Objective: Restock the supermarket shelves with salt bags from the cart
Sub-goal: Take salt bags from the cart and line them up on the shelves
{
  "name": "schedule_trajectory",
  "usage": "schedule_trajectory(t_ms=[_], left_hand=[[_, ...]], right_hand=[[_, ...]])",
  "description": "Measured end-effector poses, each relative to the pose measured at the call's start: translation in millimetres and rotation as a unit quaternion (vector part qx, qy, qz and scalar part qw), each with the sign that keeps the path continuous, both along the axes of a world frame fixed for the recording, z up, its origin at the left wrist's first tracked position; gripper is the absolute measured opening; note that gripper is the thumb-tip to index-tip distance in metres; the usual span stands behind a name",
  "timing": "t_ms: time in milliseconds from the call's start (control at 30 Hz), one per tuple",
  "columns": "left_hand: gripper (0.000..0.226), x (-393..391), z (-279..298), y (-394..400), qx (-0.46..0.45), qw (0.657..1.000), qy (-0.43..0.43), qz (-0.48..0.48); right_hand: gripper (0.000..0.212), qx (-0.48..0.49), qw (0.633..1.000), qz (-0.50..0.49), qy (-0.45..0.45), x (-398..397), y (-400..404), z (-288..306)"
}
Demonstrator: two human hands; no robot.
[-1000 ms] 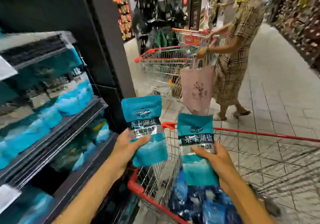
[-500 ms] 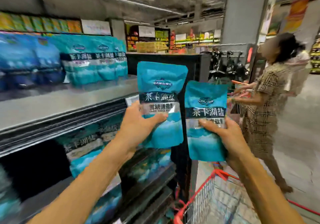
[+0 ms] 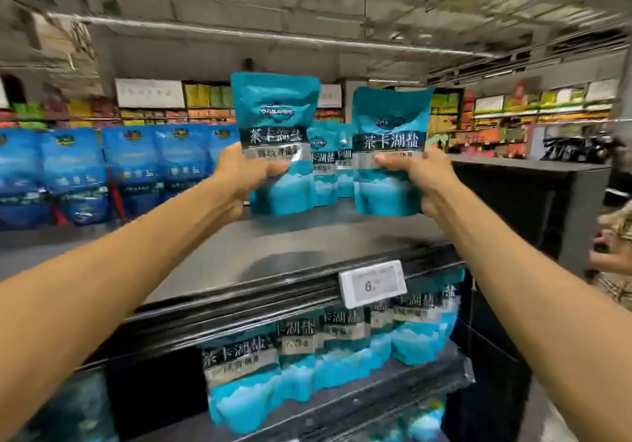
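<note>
**Two teal salt bags held up over the top shelf**

At the far left, a row of darker blue bags [image 3: 78, 171] is standing upright along the back of the top shelf [image 3: 307, 239], whose grey surface is lying bare toward the front edge.

Moving right, the left hand [image 3: 239, 176] is reaching forward on an outstretched arm and gripping the left salt bag [image 3: 277, 133] at about mid-height, thumb pressing across the silver band on its front and the fingers wrapping behind it. The bag is hanging upright, its bottom edge sitting at or just above the shelf surface; contact cannot be told from this view.

Between the two held bags, a few more teal bags [image 3: 325, 164] are standing farther back on the same shelf.

Next, the right hand [image 3: 424, 178] is clasping the right salt bag [image 3: 390, 140] the same way, thumb lying over the front label and fingers curling round the right edge. This bag is also upright, level with the other and apart from it.

Below the hands, a white price tag [image 3: 372, 283] is clipped to the shelf's dark front rail, and beneath it a lower shelf is holding a leaning row of teal salt bags [image 3: 325, 363].

At the far right edge, another person's hand and checked clothing [image 3: 615, 263] are showing, blurred.
</note>
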State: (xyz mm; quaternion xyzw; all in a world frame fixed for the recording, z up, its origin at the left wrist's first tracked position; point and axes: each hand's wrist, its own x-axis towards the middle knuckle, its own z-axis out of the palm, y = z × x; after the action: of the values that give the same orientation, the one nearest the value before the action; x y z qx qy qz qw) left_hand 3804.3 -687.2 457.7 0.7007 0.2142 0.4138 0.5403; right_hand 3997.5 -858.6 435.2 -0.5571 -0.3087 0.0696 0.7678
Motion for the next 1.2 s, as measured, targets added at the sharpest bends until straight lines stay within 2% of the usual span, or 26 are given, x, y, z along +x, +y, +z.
schedule_trajectory(t_ms=[100, 233, 333, 400, 500, 667, 833, 933, 1033, 1200], left_hand=[[0.039, 29.5, -14.3, 36.2, -0.033, 0.999, 0.004, 0.03], [0.028, 69.9, -39.1, 70.2, -0.005, 0.998, 0.027, 0.055], [0.036, 90.0, -50.8, 89.0, 0.009, 0.997, 0.043, 0.062], [0.042, 98.4, -53.2, 99.5, 0.038, 0.997, 0.05, 0.052], [0.052, 101.0, -52.4, 112.6, 0.067, 0.992, 0.107, 0.025], [0.08, 106.3, -52.0, 123.4, 0.101, 0.966, 0.231, 0.063], [0.071, 118.2, -66.6, 121.3, 0.151, 0.966, 0.19, 0.091], [0.068, 121.4, -70.7, 119.9, 0.193, 0.956, 0.19, 0.11], [0.064, 126.5, -68.7, 118.7, 0.197, 0.957, 0.184, 0.107], [0.067, 137.5, -68.2, 112.6, 0.227, 0.942, 0.207, 0.132]], right_hand=[[0.036, -0.022, 1.0, -0.016, 0.015, 48.5, 37.6, 3.0], [0.037, -0.038, 0.999, -0.006, 0.03, 96.2, 75.1, -5.6], [0.044, -0.07, 0.997, 0.015, 0.034, 121.6, 87.6, -16.1], [0.049, -0.147, 0.989, 0.026, -0.011, 135.8, 86.7, -16.0], [0.048, -0.293, 0.952, 0.013, -0.09, 148.2, 82.7, -9.7], [0.072, -0.394, 0.903, -0.097, -0.144, 152.4, 92.9, -3.1], [0.059, -0.401, 0.906, -0.101, -0.095, 159.2, 113.0, -1.2], [0.058, -0.41, 0.897, -0.122, -0.11, 170.3, 124.1, -2.4], [0.054, -0.41, 0.893, -0.137, -0.123, 180.8, 132.1, -5.6], [0.054, -0.415, 0.888, -0.12, -0.155, 195.2, 143.7, -8.7]])
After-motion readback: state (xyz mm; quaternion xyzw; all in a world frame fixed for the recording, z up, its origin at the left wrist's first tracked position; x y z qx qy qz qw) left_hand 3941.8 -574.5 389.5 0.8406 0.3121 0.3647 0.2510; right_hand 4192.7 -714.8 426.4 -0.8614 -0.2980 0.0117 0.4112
